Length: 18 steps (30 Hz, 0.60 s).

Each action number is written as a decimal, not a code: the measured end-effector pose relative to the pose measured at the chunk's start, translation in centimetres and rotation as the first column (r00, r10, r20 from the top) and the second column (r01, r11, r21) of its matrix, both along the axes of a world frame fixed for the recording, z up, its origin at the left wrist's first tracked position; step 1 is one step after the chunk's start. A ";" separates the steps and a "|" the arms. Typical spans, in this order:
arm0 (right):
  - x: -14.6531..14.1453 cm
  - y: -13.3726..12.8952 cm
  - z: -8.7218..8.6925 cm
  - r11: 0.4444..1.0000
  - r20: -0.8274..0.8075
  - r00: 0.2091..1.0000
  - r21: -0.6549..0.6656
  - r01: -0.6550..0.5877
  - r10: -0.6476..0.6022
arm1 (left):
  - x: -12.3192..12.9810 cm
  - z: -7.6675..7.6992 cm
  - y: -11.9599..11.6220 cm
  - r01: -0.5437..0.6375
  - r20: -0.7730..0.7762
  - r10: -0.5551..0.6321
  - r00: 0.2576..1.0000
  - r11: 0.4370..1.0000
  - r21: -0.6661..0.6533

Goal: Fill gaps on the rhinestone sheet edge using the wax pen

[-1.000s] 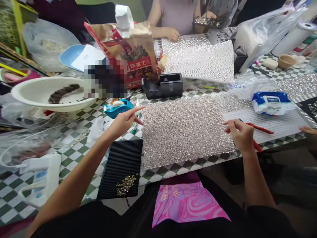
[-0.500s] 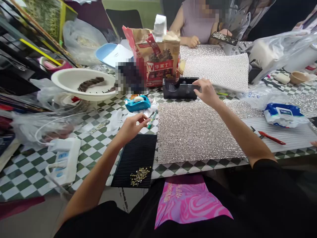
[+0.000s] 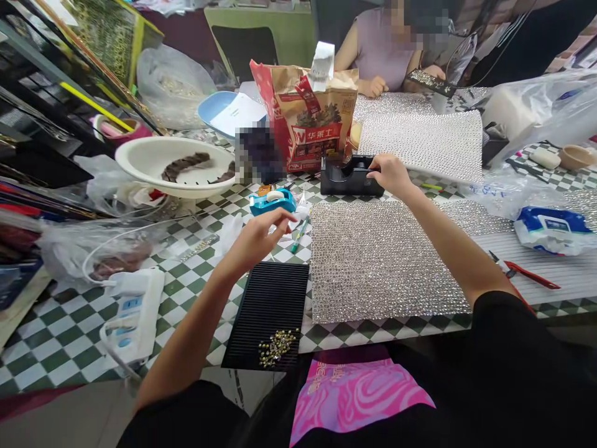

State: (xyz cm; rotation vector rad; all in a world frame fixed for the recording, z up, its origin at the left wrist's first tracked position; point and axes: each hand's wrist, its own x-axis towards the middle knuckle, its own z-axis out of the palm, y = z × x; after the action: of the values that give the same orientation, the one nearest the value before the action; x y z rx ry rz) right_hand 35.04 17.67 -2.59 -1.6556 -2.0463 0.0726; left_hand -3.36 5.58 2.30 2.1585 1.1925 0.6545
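My right hand (image 3: 390,174) grips the right end of a black tape dispenser (image 3: 342,182), its thumb and fingers closed about the edge. Loosely curled, my left hand (image 3: 261,239) hovers over the checked tabletop with thumb and forefinger slightly apart. I see nothing in it. Just beyond it are a small blue tape dispenser (image 3: 268,203) and a green pen (image 3: 298,239). A glittering rhinestone sheet (image 3: 373,267) lies below my right forearm. Nearer me, a black ribbed board (image 3: 273,298) carries a small heap of gold-coloured stones (image 3: 278,347).
A paper food bag (image 3: 317,124) stands behind the black dispenser. At left are a white basin (image 3: 135,165) and a power strip (image 3: 138,317). Red-handled pliers (image 3: 532,275) and a wipes pack (image 3: 553,230) lie at right. A person (image 3: 380,50) sits opposite.
My right hand has closed on the right end of the black tape dispenser. The left hand stays near the blue dispenser. The whole view has shifted slightly.
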 end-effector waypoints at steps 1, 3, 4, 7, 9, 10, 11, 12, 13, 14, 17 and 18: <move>0.1 0.2 0.2 1.000 -0.009 1.000 -0.010 -0.008 0.008 | 1.0 0.4 0.9 0.022 -0.005 -0.021 1.000 0.998 0.051; 0.3 0.3 0.5 0.999 -0.022 0.999 -0.026 -0.031 0.030 | 3.3 0.8 3.2 0.063 -0.054 -0.055 0.997 0.988 0.144; 0.4 0.3 0.7 0.999 -0.026 0.999 -0.032 -0.044 0.043 | 4.5 0.9 4.5 0.076 -0.092 -0.058 0.994 0.977 0.198; 0.6 -0.2 0.9 0.996 -0.023 0.997 -0.039 -0.079 0.078 | 8.1 0.5 8.8 0.117 -0.234 -0.034 0.972 0.930 0.349; 0.4 -0.5 0.8 0.996 -0.011 0.997 -0.031 -0.080 0.080 | 10.3 -0.2 11.4 0.153 -0.323 -0.018 0.946 0.904 0.399; 0.3 -0.6 0.7 0.997 -0.004 0.997 -0.027 -0.072 0.072 | 11.2 -0.6 12.4 0.175 -0.369 -0.014 0.929 0.897 0.407; 0.1 -0.6 0.6 0.998 0.002 0.998 -0.023 -0.060 0.060 | 12.0 -0.9 13.3 0.200 -0.414 -0.016 0.910 0.892 0.405; -0.1 -0.6 0.5 0.999 0.007 0.999 -0.023 -0.046 0.046 | 12.7 -1.3 14.0 0.223 -0.454 -0.019 0.891 0.889 0.400; -0.4 -0.5 0.4 0.999 0.011 0.999 -0.026 -0.032 0.032 | 13.3 -1.6 14.5 0.242 -0.491 -0.021 0.871 0.888 0.392; -0.6 -0.4 0.4 0.999 0.015 1.000 -0.030 -0.020 0.021 | 13.7 -1.8 14.8 0.256 -0.525 -0.021 0.851 0.889 0.380; -1.0 -0.7 0.9 0.999 0.028 1.000 -0.044 -0.006 0.007 | 13.8 -2.0 14.6 0.257 -0.585 -0.002 0.811 0.900 0.353; -0.9 -1.3 1.2 0.999 0.033 0.999 -0.046 -0.010 0.012 | 13.5 -1.7 14.1 0.253 -0.587 0.002 0.810 0.901 0.353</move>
State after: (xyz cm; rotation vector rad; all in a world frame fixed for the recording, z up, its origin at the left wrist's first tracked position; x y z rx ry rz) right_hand 34.14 16.42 -1.35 -1.6842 -2.0931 0.0971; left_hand 10.11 19.65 0.55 2.9162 1.2583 0.1884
